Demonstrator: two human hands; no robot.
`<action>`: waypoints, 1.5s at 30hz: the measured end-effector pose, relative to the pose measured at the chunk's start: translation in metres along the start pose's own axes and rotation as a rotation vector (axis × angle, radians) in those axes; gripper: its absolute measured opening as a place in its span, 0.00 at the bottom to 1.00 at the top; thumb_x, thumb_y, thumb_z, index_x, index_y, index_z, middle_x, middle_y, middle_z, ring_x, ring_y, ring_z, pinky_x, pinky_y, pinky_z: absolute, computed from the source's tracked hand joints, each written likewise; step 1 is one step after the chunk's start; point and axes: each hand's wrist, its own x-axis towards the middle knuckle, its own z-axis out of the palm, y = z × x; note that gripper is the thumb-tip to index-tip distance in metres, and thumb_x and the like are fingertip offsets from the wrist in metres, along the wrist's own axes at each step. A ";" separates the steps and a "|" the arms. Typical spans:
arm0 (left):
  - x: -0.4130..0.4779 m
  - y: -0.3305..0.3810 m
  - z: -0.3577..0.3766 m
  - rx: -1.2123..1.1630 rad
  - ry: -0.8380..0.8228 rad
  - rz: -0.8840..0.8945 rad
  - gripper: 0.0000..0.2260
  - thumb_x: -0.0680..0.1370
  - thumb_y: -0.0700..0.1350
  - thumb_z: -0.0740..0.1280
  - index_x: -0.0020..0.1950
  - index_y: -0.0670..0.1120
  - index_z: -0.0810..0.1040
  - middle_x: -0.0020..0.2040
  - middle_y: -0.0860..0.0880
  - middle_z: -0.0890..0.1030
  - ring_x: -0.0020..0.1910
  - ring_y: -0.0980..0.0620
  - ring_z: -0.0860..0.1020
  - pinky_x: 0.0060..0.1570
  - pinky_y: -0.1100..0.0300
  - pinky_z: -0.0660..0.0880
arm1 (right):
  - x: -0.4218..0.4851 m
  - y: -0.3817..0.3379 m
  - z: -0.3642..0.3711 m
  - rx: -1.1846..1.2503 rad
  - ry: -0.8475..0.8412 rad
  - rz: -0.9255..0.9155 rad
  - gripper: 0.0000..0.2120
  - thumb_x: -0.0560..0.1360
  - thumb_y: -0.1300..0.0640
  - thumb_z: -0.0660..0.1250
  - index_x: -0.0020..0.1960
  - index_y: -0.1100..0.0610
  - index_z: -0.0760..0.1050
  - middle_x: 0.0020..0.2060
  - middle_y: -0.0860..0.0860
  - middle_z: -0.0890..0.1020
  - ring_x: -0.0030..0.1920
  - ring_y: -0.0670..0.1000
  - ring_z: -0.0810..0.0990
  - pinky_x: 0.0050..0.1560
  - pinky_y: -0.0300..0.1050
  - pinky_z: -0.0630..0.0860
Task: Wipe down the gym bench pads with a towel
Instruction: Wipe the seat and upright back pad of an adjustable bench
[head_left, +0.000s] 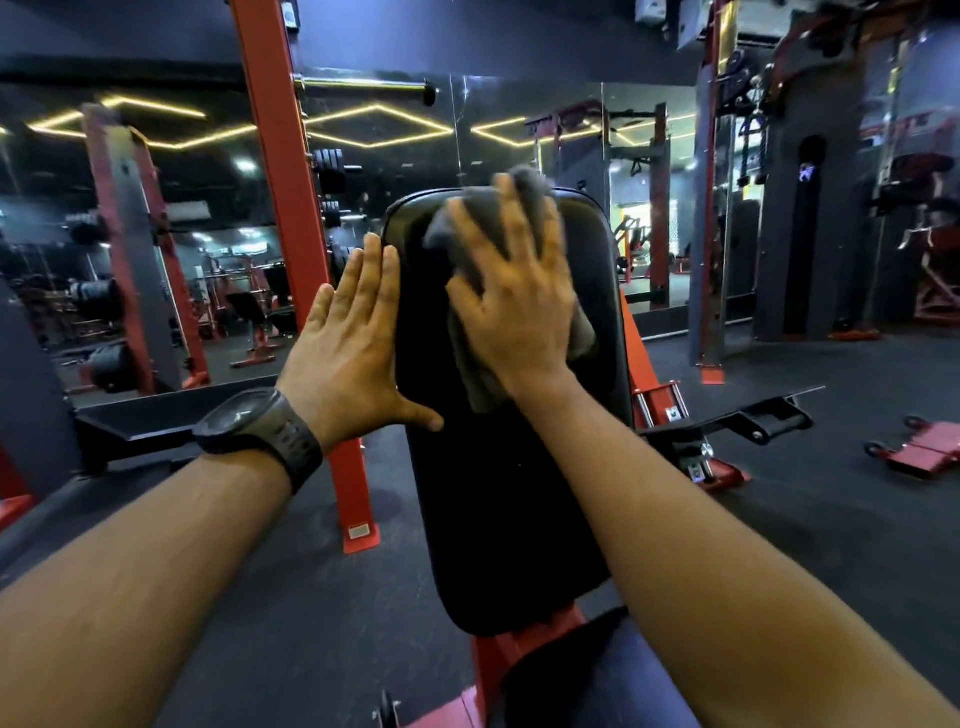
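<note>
A black inclined back pad (498, 493) of a red-framed bench rises in front of me. My right hand (514, 306) presses a grey towel (470, 236) flat against the upper part of the pad, fingers spread and straight. My left hand (348, 343), with a black watch on the wrist, lies flat along the pad's left edge, thumb touching the pad face. The towel bunches above and hangs below the right palm. The seat pad (582, 680) shows at the bottom.
A red upright post (291, 218) of a rack stands just left of the bench, with a steel bar (363, 85) above. Mirrors line the far wall. A black and red bench frame (727, 421) and a red attachment (930, 452) lie on the dark floor to the right.
</note>
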 end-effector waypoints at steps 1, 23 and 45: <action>-0.001 -0.001 0.000 0.017 -0.002 -0.006 0.72 0.55 0.74 0.73 0.77 0.47 0.26 0.77 0.50 0.25 0.78 0.50 0.30 0.77 0.48 0.38 | -0.007 0.006 0.000 0.007 0.026 0.176 0.29 0.76 0.42 0.61 0.77 0.42 0.67 0.80 0.54 0.61 0.78 0.67 0.56 0.67 0.69 0.70; -0.010 0.000 0.011 -0.032 -0.024 0.001 0.72 0.56 0.71 0.76 0.75 0.49 0.23 0.74 0.52 0.22 0.77 0.51 0.29 0.78 0.47 0.40 | -0.091 -0.019 -0.007 0.051 -0.028 0.556 0.35 0.74 0.42 0.61 0.80 0.44 0.59 0.81 0.56 0.55 0.78 0.71 0.49 0.65 0.76 0.67; -0.023 0.005 0.022 -0.092 -0.014 0.018 0.69 0.58 0.66 0.78 0.80 0.47 0.32 0.78 0.49 0.29 0.79 0.49 0.33 0.77 0.43 0.41 | -0.095 -0.012 -0.011 0.005 -0.068 -0.335 0.26 0.76 0.42 0.65 0.74 0.44 0.72 0.76 0.53 0.70 0.75 0.68 0.63 0.59 0.66 0.74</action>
